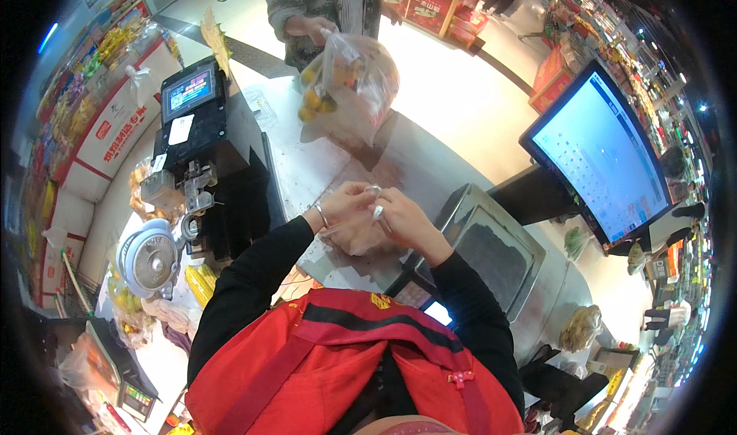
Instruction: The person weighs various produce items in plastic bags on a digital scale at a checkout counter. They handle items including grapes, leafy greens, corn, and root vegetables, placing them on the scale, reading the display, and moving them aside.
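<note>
Just over the counter, my left hand (343,200) pinches the gathered top of a thin clear plastic bag (354,236). My right hand (403,216) grips the same gathered part, its fingertips close to those of the left. A ring is on my right hand and a bracelet on my left wrist. The bag hangs below both hands; what it holds, if anything, is hard to make out. Across the counter, another person's hand (314,29) holds up a clear plastic bag of orange and yellow fruit (322,98).
Beneath my hands runs a pale, worn counter (299,164). A metal-framed scale platform (495,250) is set at the right, below a lit monitor (601,153). On the left stand a black machine with a small screen (190,98), a small fan (151,259) and corn cobs (200,282).
</note>
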Available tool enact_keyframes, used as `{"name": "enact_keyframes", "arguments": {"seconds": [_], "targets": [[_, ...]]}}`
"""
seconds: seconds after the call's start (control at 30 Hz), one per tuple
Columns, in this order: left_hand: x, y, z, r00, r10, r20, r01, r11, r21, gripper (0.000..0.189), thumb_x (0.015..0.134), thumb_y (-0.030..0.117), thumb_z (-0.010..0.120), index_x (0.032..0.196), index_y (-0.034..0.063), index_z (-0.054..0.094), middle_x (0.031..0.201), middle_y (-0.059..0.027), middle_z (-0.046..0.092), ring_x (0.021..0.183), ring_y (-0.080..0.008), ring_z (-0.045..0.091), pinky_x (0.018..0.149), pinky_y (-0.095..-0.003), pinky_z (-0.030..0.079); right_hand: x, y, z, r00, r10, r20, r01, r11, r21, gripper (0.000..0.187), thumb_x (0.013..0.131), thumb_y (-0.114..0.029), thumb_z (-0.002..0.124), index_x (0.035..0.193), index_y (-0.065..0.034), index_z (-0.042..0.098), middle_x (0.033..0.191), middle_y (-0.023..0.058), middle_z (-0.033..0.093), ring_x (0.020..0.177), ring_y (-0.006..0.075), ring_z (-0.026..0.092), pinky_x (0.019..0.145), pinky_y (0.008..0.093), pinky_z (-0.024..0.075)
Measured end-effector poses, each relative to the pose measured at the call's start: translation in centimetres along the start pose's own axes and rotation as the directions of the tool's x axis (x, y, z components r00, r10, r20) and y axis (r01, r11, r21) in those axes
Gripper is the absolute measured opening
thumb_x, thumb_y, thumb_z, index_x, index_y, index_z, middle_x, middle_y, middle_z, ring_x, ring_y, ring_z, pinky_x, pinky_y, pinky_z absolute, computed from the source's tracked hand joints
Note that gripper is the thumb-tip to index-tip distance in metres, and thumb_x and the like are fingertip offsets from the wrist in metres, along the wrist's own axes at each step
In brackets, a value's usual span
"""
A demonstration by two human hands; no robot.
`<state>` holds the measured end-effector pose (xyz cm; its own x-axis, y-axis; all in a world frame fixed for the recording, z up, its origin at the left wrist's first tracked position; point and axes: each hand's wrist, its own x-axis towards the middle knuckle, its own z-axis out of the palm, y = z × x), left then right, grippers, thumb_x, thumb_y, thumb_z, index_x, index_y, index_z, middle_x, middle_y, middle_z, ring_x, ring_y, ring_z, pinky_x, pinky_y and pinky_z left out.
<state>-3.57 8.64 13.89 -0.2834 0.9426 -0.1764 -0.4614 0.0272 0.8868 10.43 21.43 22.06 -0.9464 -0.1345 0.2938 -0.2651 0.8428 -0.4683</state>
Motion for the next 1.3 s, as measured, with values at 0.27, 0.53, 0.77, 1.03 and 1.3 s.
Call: {"name": "enact_keyframes", "arguments": {"seconds": [0.27, 0.53, 0.77, 1.03, 1.3], "targets": [[1.7, 0.0, -5.9, 0.854, 0.356, -0.379, 0.225, 0.404, 0.887, 0.029, 0.092, 0.034, 0.055, 0.091, 0.0090, 0.070, 0.078, -0.0134, 0.067, 0.075, -0.0283, 0.065, 0.066, -0.0401, 0.051, -5.0, -0.6, 4.0, 0.938, 0.087, -0.336, -0.108, 0.993, -0.043, 0.013, 0.088, -0.016, 0.057, 0.084, -0.0035, 0.060, 0.101, 0.0133, 0.055, 0.097, 0.0353, 0.051, 0.084, 0.0447, 0.0432], [0.1, -3.3, -10.9, 0.677, 0.318, -0.664, 0.521, 0.429, 0.738, 0.022, 0.086, 0.027, 0.062, 0.094, 0.0083, 0.071, 0.084, -0.0143, 0.070, 0.080, -0.0322, 0.068, 0.073, -0.0400, 0.053, -11.9, -1.3, 8.3, 0.848, 0.457, -0.269, -0.404, 0.885, 0.230, 0.017, 0.090, -0.018, 0.056, 0.097, -0.0033, 0.058, 0.106, 0.0135, 0.055, 0.103, 0.0339, 0.048, 0.091, 0.0426, 0.0384], [-1.4, -3.1, 0.9, 0.899, 0.385, 0.211, -0.386, 0.468, 0.795, 0.031, 0.093, 0.007, 0.054, 0.123, 0.0005, 0.054, 0.115, -0.0078, 0.061, 0.104, -0.0141, 0.057, 0.085, -0.0294, 0.048, -4.0, 2.3, 4.4, 0.855, 0.306, -0.420, -0.242, 0.950, 0.199, 0.033, 0.096, -0.023, 0.049, 0.121, -0.0024, 0.053, 0.121, 0.0183, 0.048, 0.117, 0.0335, 0.043, 0.102, 0.0399, 0.0338], [-2.5, 0.1, 4.5, 0.853, 0.264, -0.451, -0.208, 0.963, 0.170, 0.030, 0.100, 0.022, 0.042, 0.077, 0.0073, 0.054, 0.066, 0.0021, 0.046, 0.060, -0.0087, 0.039, 0.056, -0.0249, 0.031, -1.3, 3.3, 5.3, 0.985, 0.135, 0.110, -0.174, 0.797, 0.578, 0.038, 0.094, -0.033, 0.056, 0.121, -0.0064, 0.054, 0.125, 0.0151, 0.053, 0.121, 0.0323, 0.047, 0.106, 0.0403, 0.0322], [-10.8, 12.1, 2.0, 0.771, 0.496, -0.400, -0.423, 0.868, 0.260, 0.028, 0.101, 0.018, 0.039, 0.076, 0.0086, 0.047, 0.064, 0.0043, 0.037, 0.058, -0.0062, 0.035, 0.054, -0.0223, 0.028, 7.0, -1.5, 7.5, 0.991, -0.011, 0.134, -0.041, 0.924, 0.380, 0.024, 0.091, -0.030, 0.056, 0.098, -0.0102, 0.067, 0.097, 0.0137, 0.066, 0.092, 0.0311, 0.062, 0.077, 0.0402, 0.0480]]}}
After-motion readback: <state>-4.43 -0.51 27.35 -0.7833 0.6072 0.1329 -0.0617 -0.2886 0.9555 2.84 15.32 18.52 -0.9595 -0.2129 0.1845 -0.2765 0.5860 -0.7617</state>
